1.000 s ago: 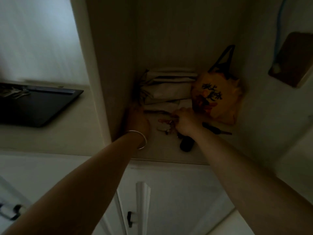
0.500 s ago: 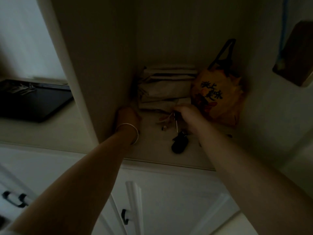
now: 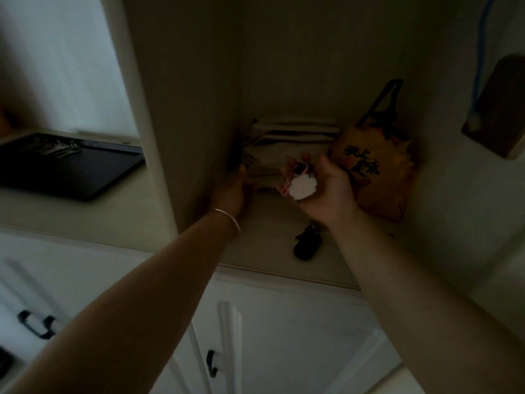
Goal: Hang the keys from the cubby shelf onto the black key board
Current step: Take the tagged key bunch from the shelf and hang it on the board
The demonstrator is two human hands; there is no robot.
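My right hand (image 3: 324, 191) is lifted above the cubby shelf (image 3: 272, 226), palm up, holding a key bunch with a white fluffy charm (image 3: 302, 186) and a pink loop. A black key fob (image 3: 308, 242) lies on the shelf just below that wrist. My left hand (image 3: 231, 191), with a thin bangle on its wrist, rests against the cubby's left wall beside folded cloth; its fingers are hidden in the dark. The black key board (image 3: 65, 166) lies flat on the counter to the left, with some metal keys (image 3: 58, 147) at its far end.
Folded beige cloth (image 3: 284, 143) is stacked at the back of the cubby. An orange bag with black handles (image 3: 375, 166) leans at the right. A white partition (image 3: 142, 137) divides cubby from counter. White cabinet doors with black handles (image 3: 211, 365) are below.
My right hand has lifted the key bunch with the white charm off the shelf and turned palm up. My left hand slid a little deeper along the left wall.
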